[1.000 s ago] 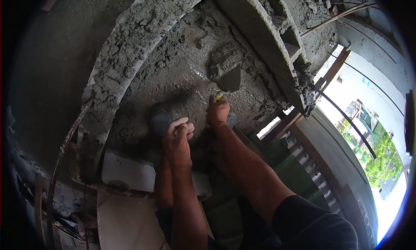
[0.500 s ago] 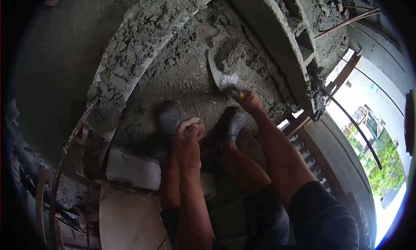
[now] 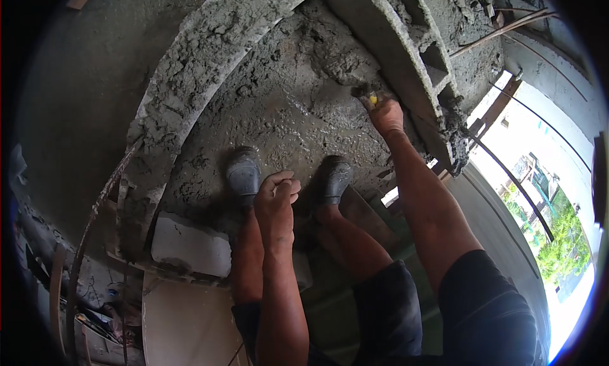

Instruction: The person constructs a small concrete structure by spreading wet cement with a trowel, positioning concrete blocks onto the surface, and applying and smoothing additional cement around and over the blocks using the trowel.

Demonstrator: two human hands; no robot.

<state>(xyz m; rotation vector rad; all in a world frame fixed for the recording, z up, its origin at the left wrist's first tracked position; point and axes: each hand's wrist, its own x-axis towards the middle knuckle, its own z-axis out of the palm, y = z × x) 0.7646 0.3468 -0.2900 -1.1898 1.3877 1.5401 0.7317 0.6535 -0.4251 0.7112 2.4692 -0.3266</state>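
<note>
My right hand (image 3: 386,115) is closed round the yellow-marked handle of a trowel (image 3: 366,97), beside the hollow block wall. Most of its blade is hidden against the wet mortar (image 3: 298,106), which covers the floor in a rough, shiny layer. My left hand (image 3: 277,193) hovers above and between my two dark shoes, its fingers curled together; whether anything is inside them is hidden.
A curved mortar-topped wall (image 3: 184,80) runs along the left. Hollow blocks (image 3: 415,48) stand at the upper right. A pale block (image 3: 191,244) lies at lower left, near a bent rebar (image 3: 104,201). Another rod (image 3: 517,179) crosses the opening at right.
My right hand has moved up and to the right with the trowel, whose blade showed clearly before. My left hand stays curled near my shoes.
</note>
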